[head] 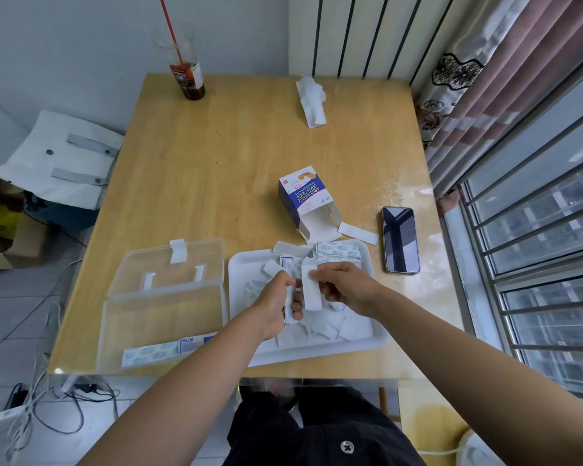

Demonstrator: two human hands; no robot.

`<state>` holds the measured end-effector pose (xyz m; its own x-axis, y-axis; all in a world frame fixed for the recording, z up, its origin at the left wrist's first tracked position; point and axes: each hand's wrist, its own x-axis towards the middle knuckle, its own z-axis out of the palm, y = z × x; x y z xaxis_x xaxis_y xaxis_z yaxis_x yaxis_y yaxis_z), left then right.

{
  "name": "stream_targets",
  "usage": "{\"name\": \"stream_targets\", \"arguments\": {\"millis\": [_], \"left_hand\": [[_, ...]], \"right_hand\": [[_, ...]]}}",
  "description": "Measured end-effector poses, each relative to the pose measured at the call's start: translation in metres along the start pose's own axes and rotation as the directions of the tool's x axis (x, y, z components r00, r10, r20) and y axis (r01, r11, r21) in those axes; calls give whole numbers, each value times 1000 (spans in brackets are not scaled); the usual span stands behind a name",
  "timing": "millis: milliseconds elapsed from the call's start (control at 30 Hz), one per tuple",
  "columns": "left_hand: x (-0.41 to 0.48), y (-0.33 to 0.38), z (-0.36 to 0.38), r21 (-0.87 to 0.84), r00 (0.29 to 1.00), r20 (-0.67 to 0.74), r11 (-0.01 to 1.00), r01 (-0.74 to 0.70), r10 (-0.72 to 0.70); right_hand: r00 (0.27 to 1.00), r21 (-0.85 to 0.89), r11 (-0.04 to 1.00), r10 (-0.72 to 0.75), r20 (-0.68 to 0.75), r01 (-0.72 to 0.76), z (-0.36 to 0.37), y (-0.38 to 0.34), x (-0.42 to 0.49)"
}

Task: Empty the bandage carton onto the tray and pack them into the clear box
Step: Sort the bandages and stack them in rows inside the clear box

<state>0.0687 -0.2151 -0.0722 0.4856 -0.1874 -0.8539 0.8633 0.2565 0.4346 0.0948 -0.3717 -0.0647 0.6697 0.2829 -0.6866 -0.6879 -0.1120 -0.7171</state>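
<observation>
Now, left hand (275,306): fingers curling round bandage bundle (288,312).
Right hand (342,287): pinching one strip (310,292) over tray (379,338) middle.
Tip: probably worth aligning edges first.

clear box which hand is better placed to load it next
Probably left: the left hand grips a stack of bandages nearer the open clear box; the right hand pinches one strip farther off, over the tray.

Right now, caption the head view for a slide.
Left hand and right hand hold bandages over the white tray; clear box open beside it, carton behind.
</observation>
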Motion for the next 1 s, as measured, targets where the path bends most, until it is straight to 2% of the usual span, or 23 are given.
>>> {"name": "stream_targets", "arguments": {"millis": [67, 133, 233, 333, 400, 467, 600, 733, 867, 1000], "left_hand": [[0, -1, 0, 12, 999, -48, 1000, -2, 2], [1, -2, -4, 22, 990, -140, 1000, -18, 21], [1, -1, -9, 94, 977, -198, 994, -55, 73], [-5, 1, -2, 102, 986, -145, 993, -63, 77], [-7, 2, 3, 107, 989, -109, 990, -91, 103], [-9, 4, 4, 49, 987, -104, 991, -122, 126], [-10, 6, -3, -65, 986, -108, 988, -138, 130], [-11, 3, -1, -69, 988, -101, 990, -123, 115], [-4, -2, 3, 19, 989, -123, 996, -86, 88], [1, -1, 5, 37, 985, -146, 995, -91, 96]], "right_hand": [[998, -57, 997, -60, -29, 58, 2, -2, 1], [983, -111, 988, -120, -139, 105, 2, -4, 3], [958, -244, 969, -115, -263, 50, 2, -7, 6], [988, -339, 941, -42, -149, -11, 18, -10, 5], [996, -291, 957, -35, -85, 9, 29, -12, 4], [996, -172, 985, -41, -79, 26, 33, -12, 4], [999, 45, 999, 26, -31, -25, 30, -12, 4], [996, -42, 998, 41, -83, -45, 31, -7, 8], [985, -213, 974, 43, -165, -78, 29, -2, 13], [978, -185, 983, -41, -205, 3, 32, 2, 13]]}}
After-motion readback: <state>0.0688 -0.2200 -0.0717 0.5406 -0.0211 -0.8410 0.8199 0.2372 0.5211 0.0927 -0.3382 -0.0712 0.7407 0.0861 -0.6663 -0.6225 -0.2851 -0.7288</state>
